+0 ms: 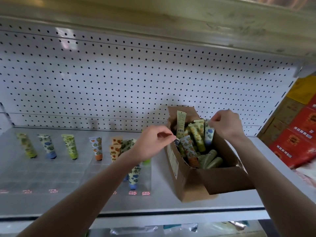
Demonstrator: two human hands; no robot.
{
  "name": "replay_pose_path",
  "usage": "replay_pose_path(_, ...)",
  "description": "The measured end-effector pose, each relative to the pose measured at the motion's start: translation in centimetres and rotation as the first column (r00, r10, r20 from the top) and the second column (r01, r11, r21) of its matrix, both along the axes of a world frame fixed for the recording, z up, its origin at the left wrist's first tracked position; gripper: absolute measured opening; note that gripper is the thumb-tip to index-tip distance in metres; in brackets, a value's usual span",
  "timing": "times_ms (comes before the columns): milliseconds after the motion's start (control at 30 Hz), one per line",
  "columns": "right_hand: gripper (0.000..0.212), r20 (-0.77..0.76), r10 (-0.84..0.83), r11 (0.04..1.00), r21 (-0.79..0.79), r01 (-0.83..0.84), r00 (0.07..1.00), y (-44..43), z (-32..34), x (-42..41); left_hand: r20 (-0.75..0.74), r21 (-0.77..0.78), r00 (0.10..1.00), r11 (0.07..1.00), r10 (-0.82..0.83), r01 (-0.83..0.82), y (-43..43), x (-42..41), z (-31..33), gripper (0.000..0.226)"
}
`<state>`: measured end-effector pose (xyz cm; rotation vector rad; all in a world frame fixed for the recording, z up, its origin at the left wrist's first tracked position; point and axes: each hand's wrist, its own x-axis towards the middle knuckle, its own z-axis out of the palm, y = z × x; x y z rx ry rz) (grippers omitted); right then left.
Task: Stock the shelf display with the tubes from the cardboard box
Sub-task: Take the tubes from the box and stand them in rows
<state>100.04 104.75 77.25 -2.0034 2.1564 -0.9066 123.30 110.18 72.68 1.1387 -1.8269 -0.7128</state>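
An open cardboard box [222, 180] stands on the grey shelf [171, 200], filled with several patterned tubes. My left hand [152, 144] pinches the top of an orange-and-blue tube [189, 151] at the box's left wall. Over the box's right side, my right hand [225, 124] pinches the upper end of a blue-flowered tube [209, 135]. Several tubes stand upright in clear display dividers on the left, among them a green one [70, 146] and a blue-capped one [134, 177].
A white pegboard [119, 74] backs the shelf, and another shelf overhangs above. Red and yellow cartons [297, 139] are stacked at the right. Price labels [146, 193] line the clear dividers' front. Packaged goods show on the shelf below.
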Motion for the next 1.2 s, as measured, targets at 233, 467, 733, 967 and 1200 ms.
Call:
replay_pose_path(233,0.014,0.456,0.317,0.936,-0.293,-0.196,0.831,4.4,4.1,3.8,-0.067,-0.029,0.996,0.998,0.05,-0.052,0.8,1.0,0.7,0.026)
replay_pose_path(467,0.014,0.51,0.489,0.87,-0.218,-0.443,0.708,6.5,3.3,10.2,-0.182,-0.056,0.98,0.994,0.079,-0.091,2.2,4.6,1.5,0.024)
replay_pose_path(733,0.019,0.473,0.579,0.803,-0.193,-0.564,0.664,7.8,1.1,16.3,-0.216,-0.041,0.967,0.988,0.134,-0.146,4.2,10.2,0.2,0.016)
replay_pose_path(967,0.023,0.45,0.617,0.752,-0.099,-0.651,0.645,9.0,-0.7,19.1,-0.112,0.008,0.989,0.995,0.099,-0.099,6.9,12.7,-0.4,0.01)
replay_pose_path(1200,0.006,0.275,0.634,0.729,0.101,-0.677,0.723,9.5,-2.9,19.7,0.142,0.122,0.984,0.984,0.11,-0.128,7.2,13.3,-3.4,0.022)
